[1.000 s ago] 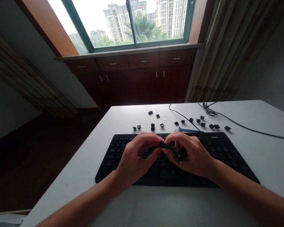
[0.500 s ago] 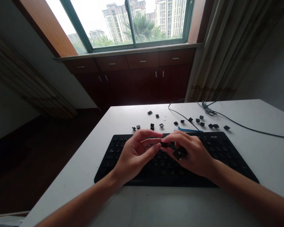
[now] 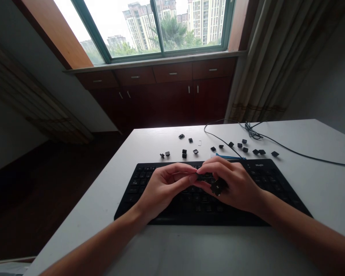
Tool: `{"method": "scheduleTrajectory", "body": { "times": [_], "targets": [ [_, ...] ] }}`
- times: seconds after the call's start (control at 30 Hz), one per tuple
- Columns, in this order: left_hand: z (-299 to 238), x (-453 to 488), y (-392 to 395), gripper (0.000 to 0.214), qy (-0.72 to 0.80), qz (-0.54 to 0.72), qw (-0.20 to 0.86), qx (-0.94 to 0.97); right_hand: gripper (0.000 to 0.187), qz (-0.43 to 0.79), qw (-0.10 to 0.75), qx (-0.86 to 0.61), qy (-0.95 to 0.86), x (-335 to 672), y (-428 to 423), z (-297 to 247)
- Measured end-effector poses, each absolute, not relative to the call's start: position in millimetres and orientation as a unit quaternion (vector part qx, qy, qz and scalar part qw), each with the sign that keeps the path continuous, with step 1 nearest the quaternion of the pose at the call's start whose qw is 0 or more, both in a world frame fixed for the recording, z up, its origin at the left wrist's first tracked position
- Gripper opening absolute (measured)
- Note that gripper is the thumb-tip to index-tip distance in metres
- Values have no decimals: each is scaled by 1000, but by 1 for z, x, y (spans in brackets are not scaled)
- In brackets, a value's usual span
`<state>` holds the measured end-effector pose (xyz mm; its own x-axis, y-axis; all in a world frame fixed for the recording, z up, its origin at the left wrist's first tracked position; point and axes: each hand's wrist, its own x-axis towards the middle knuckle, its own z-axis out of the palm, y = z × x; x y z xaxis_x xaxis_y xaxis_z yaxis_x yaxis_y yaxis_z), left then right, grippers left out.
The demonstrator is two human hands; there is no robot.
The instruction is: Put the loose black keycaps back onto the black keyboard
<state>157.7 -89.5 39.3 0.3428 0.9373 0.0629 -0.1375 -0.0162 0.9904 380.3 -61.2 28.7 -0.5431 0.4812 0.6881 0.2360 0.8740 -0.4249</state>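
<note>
White desk, left grip and right grip closed on black keycap

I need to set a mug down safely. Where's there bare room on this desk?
The white desk has free patches right of the black keyboard, below the cable, and left of it. It is crowded behind the keyboard, among the loose keycaps and blue brush, and over it, around the left hand and right hand.

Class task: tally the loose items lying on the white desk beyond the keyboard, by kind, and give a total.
Black keycaps: 16
Blue plastic tool: 1
Small pale clip: 1
Black cable: 1
Total: 19
</note>
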Motion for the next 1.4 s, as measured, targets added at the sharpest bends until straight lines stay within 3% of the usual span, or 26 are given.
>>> {"method": "scheduleTrajectory", "body": {
  "times": [0.53,0.83,1.2,1.4],
  "targets": [
    [44,162,-92,11,385,459,556,576,41,183,366,-181,-894,396,-57,50],
    [51,162,-97,18,373,443,518,629,9,148,355,-237,-892,412,-68,47],
    [49,163,-100,19,357,407,468,699,9,157,217,-264,-927,408,-75,40],
    [47,163,-101,20,349,397,463,711,5,154,192,-261,-934,410,-77,46]
  ]
}}
